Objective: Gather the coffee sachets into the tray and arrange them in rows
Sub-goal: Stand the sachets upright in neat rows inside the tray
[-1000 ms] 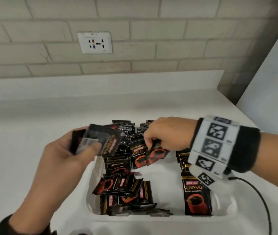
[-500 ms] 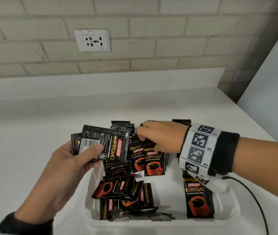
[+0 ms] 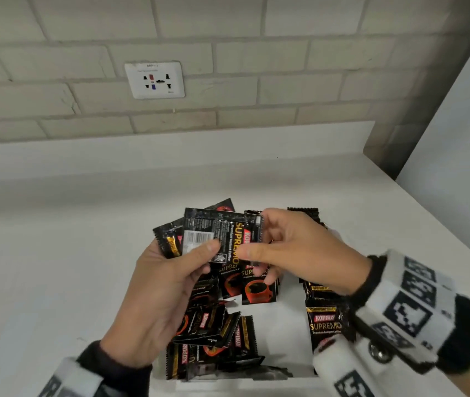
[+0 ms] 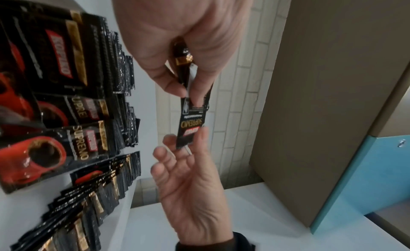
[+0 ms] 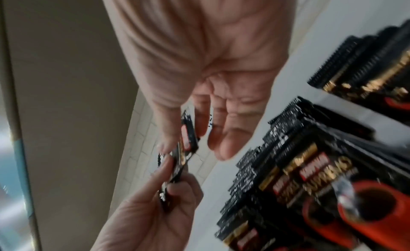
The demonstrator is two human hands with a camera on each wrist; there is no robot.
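Above the white tray [image 3: 228, 385], my left hand [image 3: 199, 252] grips a small fan of black Kopiko Supremo sachets [image 3: 222, 236], thumb on the front. My right hand [image 3: 256, 239] pinches the right end of the top sachet [image 4: 190, 121] between thumb and fingers; the right wrist view shows this sachet [image 5: 187, 137] edge-on. In the tray lie a loose pile of sachets [image 3: 208, 330] at the left, two face-up sachets [image 3: 256, 290] in the middle and an overlapping row [image 3: 325, 325] on the right. My hands hide part of the tray.
The tray sits on a white counter [image 3: 56, 253] against a brick wall with a socket [image 3: 155, 80]. A grey panel [image 3: 457, 138] closes the right side. More sachets [image 3: 304, 213] stand at the tray's far end.
My right hand has left the face-up sachets in the tray's middle and risen to the fan in my left hand, taking hold of its top sachet. The left hand has moved slightly right.
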